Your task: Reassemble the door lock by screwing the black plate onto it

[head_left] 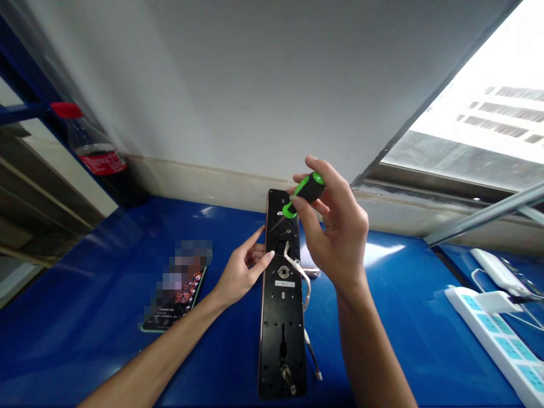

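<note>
A long black door lock panel [283, 314] lies on the blue table, its back side up, with screw holes, a square spindle hole and a metal post near its close end. My left hand [243, 269] grips the panel's left edge, thumb on the upper face and fingers along the side. In my right hand [334, 226] is a green and black screwdriver [310, 188], held over the panel's far part. Its thin shaft slants down to the left; whether the tip touches the panel I cannot tell. A white cable [302, 272] runs out of the panel and over its right side.
A phone [181, 300] with a lit screen lies left of the panel. A cola bottle [102, 156] stands at the back left by the wall. White power strips [495, 340] with plugs and cables sit on the right, below a window. A small shiny cylinder [312, 273] lies beside the panel.
</note>
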The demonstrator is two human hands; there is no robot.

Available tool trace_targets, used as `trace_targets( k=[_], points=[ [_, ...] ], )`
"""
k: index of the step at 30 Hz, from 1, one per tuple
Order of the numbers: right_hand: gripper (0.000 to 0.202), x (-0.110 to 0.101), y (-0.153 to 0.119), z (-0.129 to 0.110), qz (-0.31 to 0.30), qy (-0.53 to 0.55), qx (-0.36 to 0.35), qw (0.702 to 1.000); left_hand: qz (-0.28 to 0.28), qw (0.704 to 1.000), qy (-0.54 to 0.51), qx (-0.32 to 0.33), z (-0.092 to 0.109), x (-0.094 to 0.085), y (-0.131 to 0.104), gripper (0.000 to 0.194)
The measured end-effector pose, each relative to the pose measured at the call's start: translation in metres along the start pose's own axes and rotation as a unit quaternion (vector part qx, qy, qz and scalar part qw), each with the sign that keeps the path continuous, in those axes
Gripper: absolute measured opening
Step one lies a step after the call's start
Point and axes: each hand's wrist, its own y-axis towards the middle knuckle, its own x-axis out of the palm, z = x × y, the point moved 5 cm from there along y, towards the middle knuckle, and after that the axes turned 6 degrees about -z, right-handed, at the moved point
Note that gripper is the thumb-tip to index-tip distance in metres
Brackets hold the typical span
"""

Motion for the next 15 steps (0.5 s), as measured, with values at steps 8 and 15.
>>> trace_targets(
  k=[8, 15],
  points=[
    [0.039, -0.006, 0.000, 0.003, 0.061, -0.032, -0.019, 0.997, -0.002, 1.000, -0.002, -0.001, -0.001, 0.000, 0.000, 0.073],
    [0.042, -0.007, 0.001, -0.002, 0.019, -0.024, -0.015, 0.999, 0.000, 1.000, 0.005, 0.001, 0.000, 0.000, 0.000, 0.073]
  ],
)
